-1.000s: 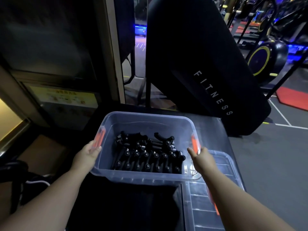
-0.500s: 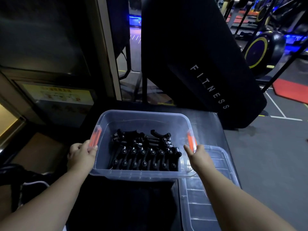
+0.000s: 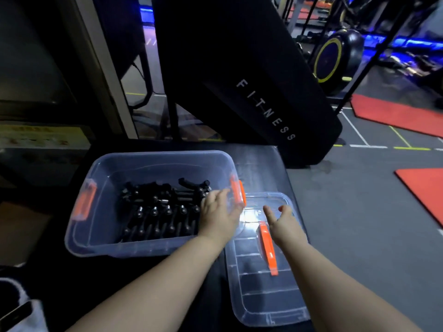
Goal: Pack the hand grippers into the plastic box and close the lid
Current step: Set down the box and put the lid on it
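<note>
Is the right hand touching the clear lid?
Cannot tell. The head view shows the right hand, fingers spread, over the far end of the lid, but clear plastic and glare hide any contact or gap.

The plastic box [image 3: 153, 161] is clear, smooth plastic with a faintly frosted, bluish look and soft gloss along its rim. Its two latches [image 3: 84, 202] are opaque orange plastic, smooth and bright. The hand grippers [image 3: 158, 212] look matt black, with small round ends that catch the light like polished metal. The lid [image 3: 263, 295] is the same clear plastic, moulded in ribs and glossy enough to throw a white glare; its handle [image 3: 268, 248] is shiny orange plastic. The worktop [image 3: 259, 168] is dark and smooth with a dull sheen. The panel [image 3: 239, 68] behind is matt black. The floor [image 3: 359, 212] is matt grey, its mats [image 3: 426, 188] matt red.
</note>
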